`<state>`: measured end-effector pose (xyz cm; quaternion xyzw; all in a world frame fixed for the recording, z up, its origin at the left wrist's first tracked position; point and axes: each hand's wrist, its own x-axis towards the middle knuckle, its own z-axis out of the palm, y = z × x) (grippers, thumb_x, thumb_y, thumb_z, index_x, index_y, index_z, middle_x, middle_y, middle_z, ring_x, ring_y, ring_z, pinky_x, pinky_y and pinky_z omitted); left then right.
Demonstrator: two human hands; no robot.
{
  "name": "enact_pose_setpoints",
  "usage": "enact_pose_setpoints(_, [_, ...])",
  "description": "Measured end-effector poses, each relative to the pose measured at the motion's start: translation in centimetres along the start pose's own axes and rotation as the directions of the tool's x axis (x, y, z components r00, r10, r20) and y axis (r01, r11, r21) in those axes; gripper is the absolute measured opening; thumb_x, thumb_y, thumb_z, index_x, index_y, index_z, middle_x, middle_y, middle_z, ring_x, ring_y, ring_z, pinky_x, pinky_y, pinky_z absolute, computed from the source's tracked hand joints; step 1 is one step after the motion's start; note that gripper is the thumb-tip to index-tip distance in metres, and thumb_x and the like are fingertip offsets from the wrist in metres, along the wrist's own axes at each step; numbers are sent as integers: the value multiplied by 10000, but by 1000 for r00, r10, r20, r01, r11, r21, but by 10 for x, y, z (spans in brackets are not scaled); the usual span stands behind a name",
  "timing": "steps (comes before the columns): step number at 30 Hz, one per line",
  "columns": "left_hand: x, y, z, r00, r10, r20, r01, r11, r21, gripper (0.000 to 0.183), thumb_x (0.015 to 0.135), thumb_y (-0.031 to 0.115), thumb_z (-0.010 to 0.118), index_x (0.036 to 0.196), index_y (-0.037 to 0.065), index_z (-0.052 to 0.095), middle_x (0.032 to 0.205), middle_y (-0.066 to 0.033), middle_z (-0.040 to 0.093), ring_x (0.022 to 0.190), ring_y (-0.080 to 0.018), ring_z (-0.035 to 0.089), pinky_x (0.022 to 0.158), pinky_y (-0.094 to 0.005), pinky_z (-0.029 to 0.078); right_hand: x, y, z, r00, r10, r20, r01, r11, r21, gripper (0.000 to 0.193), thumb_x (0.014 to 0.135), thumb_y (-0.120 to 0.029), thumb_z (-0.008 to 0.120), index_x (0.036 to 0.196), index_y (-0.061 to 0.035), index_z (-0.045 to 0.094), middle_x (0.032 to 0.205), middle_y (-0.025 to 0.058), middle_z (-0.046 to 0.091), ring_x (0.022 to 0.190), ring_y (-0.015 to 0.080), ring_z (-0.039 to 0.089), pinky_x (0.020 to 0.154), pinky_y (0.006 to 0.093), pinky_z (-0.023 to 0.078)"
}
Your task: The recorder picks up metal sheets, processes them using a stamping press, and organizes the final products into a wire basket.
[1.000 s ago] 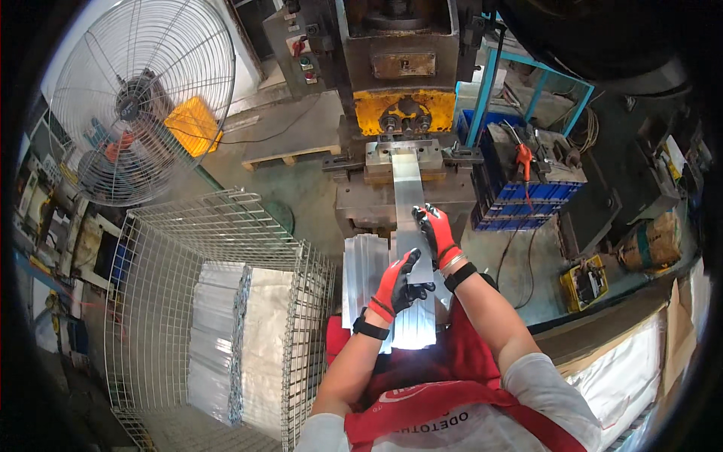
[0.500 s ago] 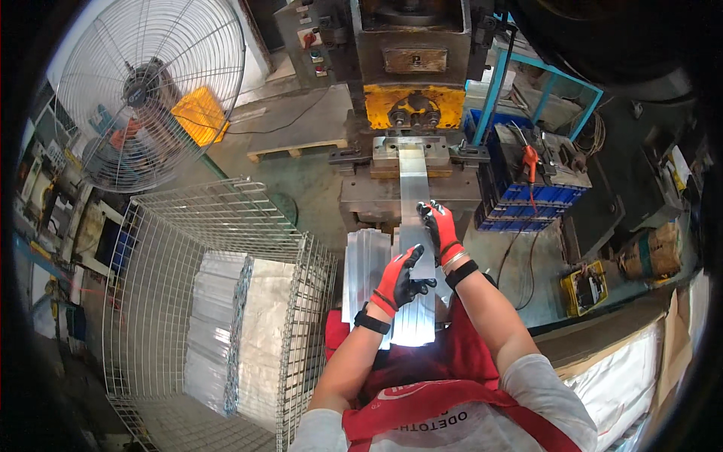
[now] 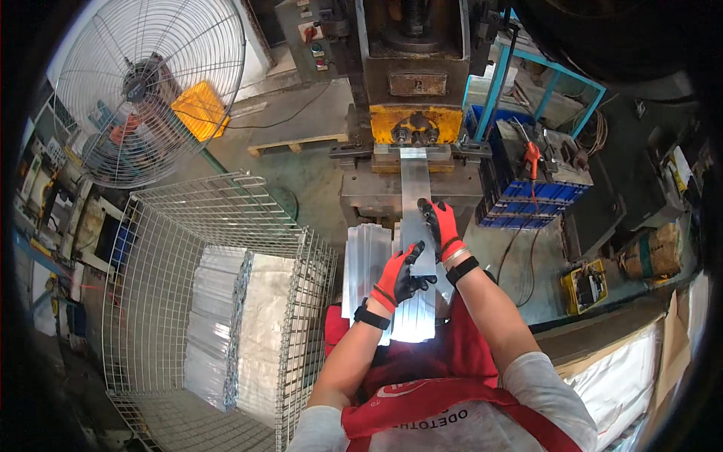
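Note:
A long flat metal strip [image 3: 416, 188] runs away from me, its far end under the yellow head [image 3: 384, 124] of a press. My right hand [image 3: 443, 227], in a red and black glove, grips the strip's right edge about midway, fingertips on top. Closer to me, my left hand [image 3: 401, 277], gloved alike, holds the near end from the left with thumb and fingers. Beneath and beside the strip lie stacked metal strips [image 3: 366, 264], in front of my red apron [image 3: 452, 354]. The lower die is mostly hidden by the lowered head.
A wire mesh cage [image 3: 297, 301] at the left holds more strips [image 3: 215, 324]. Behind it stands a large fan [image 3: 143, 83]. On the right are blue crates [image 3: 520, 207] with tools and a red-handled air gun [image 3: 532, 158] on top, and a yellow basket [image 3: 584, 288].
The press's yellow head has come down onto the die area, over the strip's far end. Both hands keep their hold on the strip, nearly unmoved.

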<state>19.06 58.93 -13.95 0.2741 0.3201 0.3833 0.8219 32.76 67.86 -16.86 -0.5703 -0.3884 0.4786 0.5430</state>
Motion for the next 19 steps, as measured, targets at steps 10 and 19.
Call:
enact_pose_setpoints(10, [-6, 5, 4, 998, 21, 54, -30, 984, 175, 381, 862, 289, 454, 1164, 60, 415, 1058, -78, 494, 719, -242, 611, 479, -260, 469, 6, 13, -3, 985, -162, 59, 142, 957, 254, 114, 803, -161, 544, 709, -97, 545, 648, -90, 435, 602, 23, 369, 530, 203, 307])
enact_pose_setpoints(19, [-21, -10, -57, 991, -118, 56, 67, 825, 561, 426, 836, 337, 501, 1132, 38, 432, 903, -91, 557, 656, -219, 619, 449, -276, 479, -34, -1, 0, 902, -428, -57, 402, 881, -251, 443, 745, -237, 618, 1098, -11, 476, 774, 65, 566, 710, 121, 525, 636, 256, 411])
